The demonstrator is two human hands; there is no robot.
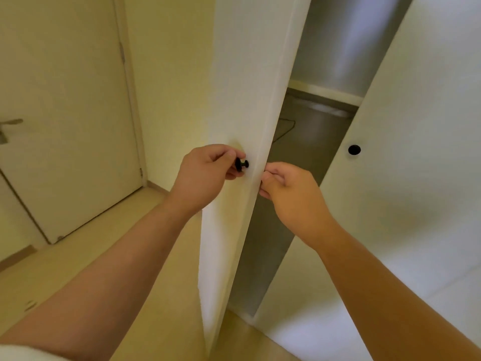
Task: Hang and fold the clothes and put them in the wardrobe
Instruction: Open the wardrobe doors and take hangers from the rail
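No clothes are in view. The task's thing here is the wardrobe (320,48), and the step in hand looks like opening it.

Its left door (247,74) stands ajar, swung out toward the camera. The left hand (205,170) is at the black knob (242,164) on this door's face, fingers (229,152) curled round the knob above and below, seemingly pinching it. Just right of the left door, the right hand (289,188) hooks its curled fingers (264,178) over the door's free edge.

Right of the left door, across the dark gap, the right door (416,126) lies nearly shut, with its own knob (354,150). In the gap behind the left door show a shelf (325,92), a rail (330,110) under it and a thin wire hanger (287,127). Well left of the left door is a room door (65,100).

The left door is a tall panel, long axis upright, its free edge pointing at the person and its hinge side away. It should handle as a stiff, light board that swings freely. The small, smooth knob could slip from a pinch, so the edge is probably the surer hold. The wire hanger looks light and easily knocked off.
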